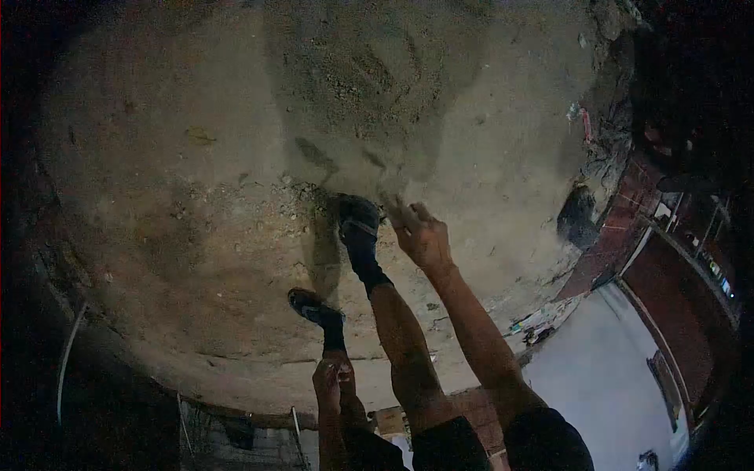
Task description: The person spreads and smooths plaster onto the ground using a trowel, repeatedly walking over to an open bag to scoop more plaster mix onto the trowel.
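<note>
My right hand (424,238) reaches out over the dirt ground (518,157), beside my front foot in a dark shoe (359,216). Its fingers are slightly blurred but look apart, and I see nothing held in them. Lower down, my left hand (331,378) is close to my shin, above the other dark shoe's (309,304) leg. The fingers of that hand are curled in, and what they hold, if anything, is too small to tell. Loose crumbs of soil (294,196) lie by the front shoe.
Darker, rough soil (361,78) stretches ahead of my feet. A dark lump (577,217) sits at the right edge of the ground, with a red scrap (587,124) above it. A white surface (605,369) and a reddish brick area (628,204) are at the right.
</note>
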Motion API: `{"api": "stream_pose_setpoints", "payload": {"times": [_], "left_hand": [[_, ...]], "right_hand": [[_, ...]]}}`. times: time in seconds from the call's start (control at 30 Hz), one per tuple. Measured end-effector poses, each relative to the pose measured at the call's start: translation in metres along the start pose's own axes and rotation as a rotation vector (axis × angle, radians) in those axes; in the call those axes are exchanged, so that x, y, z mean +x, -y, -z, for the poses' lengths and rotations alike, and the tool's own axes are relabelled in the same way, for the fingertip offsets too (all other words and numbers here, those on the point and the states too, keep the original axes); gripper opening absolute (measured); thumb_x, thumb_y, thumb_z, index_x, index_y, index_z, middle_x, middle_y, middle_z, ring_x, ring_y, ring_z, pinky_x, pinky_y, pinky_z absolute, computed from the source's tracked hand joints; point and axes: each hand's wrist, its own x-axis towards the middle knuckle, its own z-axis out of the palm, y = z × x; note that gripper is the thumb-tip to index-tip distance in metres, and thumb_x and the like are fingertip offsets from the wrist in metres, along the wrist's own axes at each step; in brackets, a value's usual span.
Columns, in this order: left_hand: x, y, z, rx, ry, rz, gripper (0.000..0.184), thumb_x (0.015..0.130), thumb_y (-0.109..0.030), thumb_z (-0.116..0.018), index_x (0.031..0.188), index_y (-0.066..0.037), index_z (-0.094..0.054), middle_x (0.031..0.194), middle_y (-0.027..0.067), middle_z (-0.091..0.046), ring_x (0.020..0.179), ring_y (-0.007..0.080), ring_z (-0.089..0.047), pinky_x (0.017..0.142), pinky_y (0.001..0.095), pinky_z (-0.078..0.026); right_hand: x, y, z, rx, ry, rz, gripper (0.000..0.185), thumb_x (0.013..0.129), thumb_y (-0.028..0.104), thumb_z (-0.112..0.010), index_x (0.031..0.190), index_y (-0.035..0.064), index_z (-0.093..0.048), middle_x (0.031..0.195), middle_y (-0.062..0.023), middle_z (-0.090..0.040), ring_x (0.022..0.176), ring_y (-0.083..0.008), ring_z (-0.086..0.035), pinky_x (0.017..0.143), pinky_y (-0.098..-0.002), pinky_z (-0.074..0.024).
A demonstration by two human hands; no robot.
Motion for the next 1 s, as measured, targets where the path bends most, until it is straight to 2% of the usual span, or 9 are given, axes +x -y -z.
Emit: {"api": "stream_pose_setpoints", "payload": {"times": [0.1,0.13,0.23,0.27,0.6,0.73,0.8,0.93,1.0], "left_hand": [[-0.001,-0.003,-0.002,0.006,-0.006,0.003,0.025,0.083,-0.024,-0.056,0.098,-0.004,-0.055,0.093,0.0121,-0.058,0.091,0.0196,-0.054,0.08,0.0359,-0.045],[-0.001,-0.005,-0.003,0.007,-0.011,0.004,0.025,0.083,-0.024,-0.056,0.097,-0.004,-0.056,0.093,0.012,-0.058,0.091,0.0194,-0.054,0.08,0.0356,-0.045],[-0.001,-0.007,-0.003,0.011,-0.02,0.014,0.024,0.083,-0.023,-0.056,0.096,-0.003,-0.056,0.092,0.0118,-0.058,0.09,0.0188,-0.054,0.079,0.0349,-0.045],[0.0,-0.008,-0.002,0.011,-0.024,0.014,0.024,0.083,-0.023,-0.056,0.096,-0.003,-0.056,0.091,0.0117,-0.058,0.09,0.0186,-0.054,0.079,0.0347,-0.045],[0.009,-0.026,-0.003,0.024,-0.089,0.051,0.021,0.083,-0.022,-0.056,0.091,-0.002,-0.058,0.087,0.0109,-0.058,0.087,0.0166,-0.054,0.078,0.0323,-0.044],[0.006,-0.036,-0.017,0.013,-0.251,0.102,0.02,0.083,-0.021,-0.056,0.089,-0.002,-0.058,0.085,0.0106,-0.059,0.086,0.0159,-0.053,0.077,0.0314,-0.043],[-0.002,-0.047,-0.025,0.01,-0.288,0.098,0.02,0.083,-0.021,-0.056,0.088,-0.002,-0.058,0.084,0.0105,-0.059,0.085,0.0155,-0.053,0.077,0.0309,-0.043],[-0.018,-0.062,-0.026,0.023,-0.073,-0.1,0.023,0.081,-0.026,-0.059,0.084,-0.003,-0.06,0.079,0.007,-0.06,0.075,0.015,-0.055,0.071,0.0306,-0.044],[0.006,-0.031,-0.013,-0.03,0.061,0.136,0.024,0.081,-0.028,-0.059,0.083,-0.004,-0.06,0.072,0.0045,-0.059,0.064,0.0144,-0.055,0.064,0.0305,-0.045]], "right_hand": [[-0.008,0.008,0.006,-0.055,0.036,-0.058,0.04,0.074,0.012,-0.063,0.113,0.0114,-0.054,0.086,-0.0149,-0.061,0.061,-0.0256,-0.061,0.048,-0.0333,-0.05],[-0.01,0.005,0.0,-0.076,-0.09,-0.095,0.039,0.075,0.012,-0.062,0.113,0.0124,-0.053,0.084,-0.0125,-0.06,0.059,-0.0234,-0.059,0.047,-0.0328,-0.0497],[-0.004,-0.013,-0.008,-0.215,-0.1,-0.119,0.039,0.077,0.012,-0.062,0.114,0.0136,-0.052,0.088,-0.0121,-0.06,0.06,-0.0215,-0.058,0.048,-0.0315,-0.0498],[0.003,-0.015,-0.01,-0.123,-0.298,-0.043,0.041,0.077,0.012,-0.063,0.116,0.0143,-0.05,0.092,-0.0123,-0.059,0.06,-0.0213,-0.057,0.049,-0.0304,-0.0496],[0.051,-0.028,-0.045,-0.17,-0.242,0.055,0.045,0.078,0.017,-0.06,0.121,0.017,-0.045,0.082,-0.0099,-0.057,0.059,-0.025,-0.058,0.043,-0.0345,-0.0467],[0.052,-0.025,-0.056,-0.166,-0.133,0.042,0.047,0.079,0.017,-0.06,0.122,0.0174,-0.044,0.085,-0.0103,-0.057,0.061,-0.0257,-0.059,0.044,-0.0349,-0.0472],[0.052,-0.026,-0.067,-0.117,-0.125,0.013,0.04,0.077,0.02,-0.063,0.115,0.0168,-0.052,0.091,-0.0134,-0.058,0.06,-0.0273,-0.06,0.046,-0.0358,-0.0472],[0.052,-0.024,-0.082,-0.091,-0.195,0.02,0.038,0.076,0.018,-0.063,0.113,0.0169,-0.053,0.089,-0.0124,-0.058,0.061,-0.0273,-0.059,0.046,-0.0363,-0.0464],[0.049,-0.026,-0.088,-0.079,-0.215,0.075,0.053,0.076,0.015,-0.063,0.124,0.0187,-0.042,0.087,-0.0135,-0.058,0.059,-0.0269,-0.059,0.043,-0.0351,-0.0471]]}}
